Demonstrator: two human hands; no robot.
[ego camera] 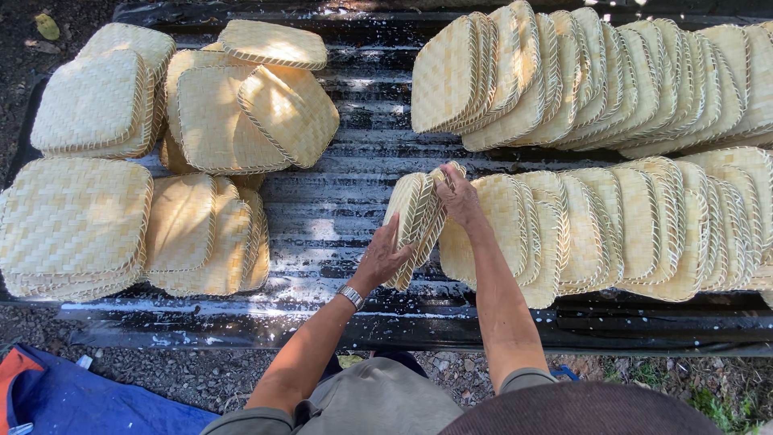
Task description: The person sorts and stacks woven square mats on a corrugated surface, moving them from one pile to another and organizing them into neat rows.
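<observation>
On dark corrugated sheet (346,217), left to right: stacked woven bamboo trays (76,221); left hand (382,258) and right hand (459,197) closed around upright handful of trays (415,211), mid-sheet; overlapping tray rows (628,229) beyond.

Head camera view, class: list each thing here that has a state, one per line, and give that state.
Left hand: gripping the upright trays.
Right hand: on top of the upright trays.
Upright trays: on edge, held between both hands.
Near row of trays: leaning, overlapped.
Far row of trays: leaning, overlapped.
Left stacks: lying flat, piled.
Black sheet: wet, shiny.
</observation>
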